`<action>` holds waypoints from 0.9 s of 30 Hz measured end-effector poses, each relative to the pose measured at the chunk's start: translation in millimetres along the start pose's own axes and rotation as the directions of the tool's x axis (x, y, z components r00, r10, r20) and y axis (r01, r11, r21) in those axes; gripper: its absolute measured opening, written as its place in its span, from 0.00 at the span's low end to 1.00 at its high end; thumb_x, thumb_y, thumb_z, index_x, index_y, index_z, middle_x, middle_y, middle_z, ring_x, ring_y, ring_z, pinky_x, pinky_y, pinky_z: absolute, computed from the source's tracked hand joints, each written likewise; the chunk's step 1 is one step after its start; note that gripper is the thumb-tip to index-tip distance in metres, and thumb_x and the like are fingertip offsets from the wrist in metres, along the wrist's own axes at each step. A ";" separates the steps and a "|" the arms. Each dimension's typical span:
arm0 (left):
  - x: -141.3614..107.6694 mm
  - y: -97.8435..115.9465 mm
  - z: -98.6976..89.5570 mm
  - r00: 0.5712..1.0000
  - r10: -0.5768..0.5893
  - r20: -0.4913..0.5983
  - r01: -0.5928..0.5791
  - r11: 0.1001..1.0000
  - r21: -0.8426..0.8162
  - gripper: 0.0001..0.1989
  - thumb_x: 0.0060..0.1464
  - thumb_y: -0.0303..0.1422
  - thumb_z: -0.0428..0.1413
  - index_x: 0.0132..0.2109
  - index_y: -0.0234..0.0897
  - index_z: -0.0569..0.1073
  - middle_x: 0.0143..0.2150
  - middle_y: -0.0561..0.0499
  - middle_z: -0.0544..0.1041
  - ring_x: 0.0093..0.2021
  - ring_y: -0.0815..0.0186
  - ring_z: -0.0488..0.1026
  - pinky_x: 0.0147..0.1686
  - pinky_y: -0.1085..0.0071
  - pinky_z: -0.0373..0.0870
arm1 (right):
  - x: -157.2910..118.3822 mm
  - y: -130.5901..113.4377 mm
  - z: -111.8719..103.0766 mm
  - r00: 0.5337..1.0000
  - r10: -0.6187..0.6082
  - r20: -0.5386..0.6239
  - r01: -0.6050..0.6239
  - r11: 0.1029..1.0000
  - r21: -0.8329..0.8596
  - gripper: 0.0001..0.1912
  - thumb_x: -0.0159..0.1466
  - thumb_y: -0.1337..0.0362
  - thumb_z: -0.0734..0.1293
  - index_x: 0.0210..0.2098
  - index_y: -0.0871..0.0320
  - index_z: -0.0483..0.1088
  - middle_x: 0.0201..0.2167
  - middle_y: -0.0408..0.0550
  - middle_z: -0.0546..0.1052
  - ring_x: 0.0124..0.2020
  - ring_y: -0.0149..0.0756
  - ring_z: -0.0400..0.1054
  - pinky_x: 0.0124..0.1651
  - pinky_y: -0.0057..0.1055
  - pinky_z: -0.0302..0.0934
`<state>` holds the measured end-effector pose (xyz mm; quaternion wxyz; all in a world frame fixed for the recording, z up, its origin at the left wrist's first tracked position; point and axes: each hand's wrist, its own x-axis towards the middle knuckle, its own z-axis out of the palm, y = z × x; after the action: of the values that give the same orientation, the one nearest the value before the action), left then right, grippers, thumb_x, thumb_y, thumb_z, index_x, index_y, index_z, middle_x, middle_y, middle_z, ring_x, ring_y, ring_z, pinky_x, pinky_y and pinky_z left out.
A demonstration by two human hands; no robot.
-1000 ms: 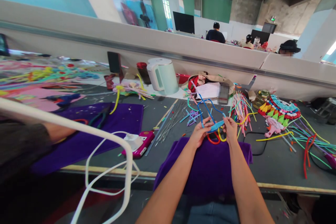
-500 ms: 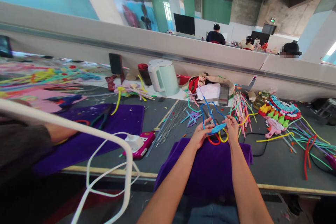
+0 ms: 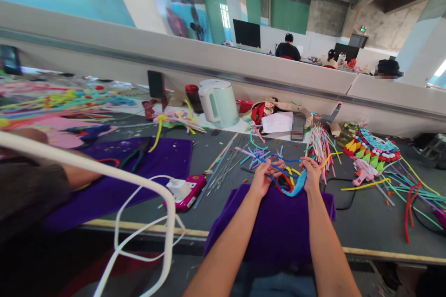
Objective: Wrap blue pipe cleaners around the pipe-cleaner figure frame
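A piece made of blue pipe cleaners (image 3: pixel 298 187) with a broad light blue band hangs between my two hands, just above a folded purple cloth (image 3: pixel 275 232). My left hand (image 3: pixel 262 179) is closed on the dark blue stems at one side. At the other side, my right hand (image 3: pixel 311 172) pinches the end of the band and a stem. Behind the piece, partly covered by it, lie scissors with red and yellow handles (image 3: pixel 290 175). A small heap of purple and blue pipe cleaners (image 3: pixel 257 158) lies beyond my left hand.
A pink power strip (image 3: pixel 190 197) with a white plug lies to the left, near a white looped tube (image 3: pixel 146 175). Further back stand a kettle (image 3: pixel 225 104) and bundled pink pipe cleaners (image 3: pixel 320 148). At right is a pink glue gun (image 3: pixel 364 171). A co-worker's arm (image 3: pixel 81 169) reaches in at left.
The blue piece has turned: its stems stood up before and now lie across toward my left hand, with the band curving down at the right. My left hand has shifted slightly left.
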<state>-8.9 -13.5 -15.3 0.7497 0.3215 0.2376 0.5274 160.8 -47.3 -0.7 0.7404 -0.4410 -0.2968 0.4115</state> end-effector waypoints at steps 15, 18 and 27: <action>1.7 -0.6 0.9 0.995 0.060 -0.083 -0.057 0.998 0.037 0.23 0.50 0.33 0.61 0.53 0.33 0.69 0.43 0.41 0.79 0.41 0.59 0.78 0.31 0.72 0.75 | 0.8 2.4 -6.0 0.947 0.259 0.190 -0.236 0.962 -0.139 0.20 0.50 0.48 0.71 0.29 0.61 0.76 0.23 0.48 0.77 0.17 0.26 0.60 0.16 0.21 0.49; 2.0 -1.1 1.3 0.995 0.068 -0.078 -0.063 0.997 0.054 0.24 0.50 0.33 0.61 0.53 0.34 0.69 0.43 0.41 0.79 0.41 0.59 0.78 0.31 0.73 0.74 | 1.7 3.9 -6.1 0.945 0.271 0.184 -0.250 0.960 -0.128 0.21 0.50 0.48 0.71 0.27 0.62 0.76 0.23 0.50 0.78 0.16 0.27 0.61 0.16 0.22 0.51; 2.6 -1.7 1.1 0.995 0.058 -0.079 -0.054 0.997 0.053 0.23 0.50 0.33 0.61 0.53 0.33 0.69 0.44 0.40 0.79 0.43 0.57 0.77 0.33 0.71 0.75 | 3.6 5.6 -6.9 0.940 0.278 0.196 -0.269 0.960 -0.074 0.18 0.51 0.52 0.71 0.27 0.63 0.77 0.21 0.49 0.77 0.15 0.26 0.61 0.17 0.22 0.52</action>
<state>-6.2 -11.7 -15.8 0.7162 0.3253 0.2717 0.5544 166.1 -45.4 -8.5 0.6313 -0.4501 -0.3165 0.5465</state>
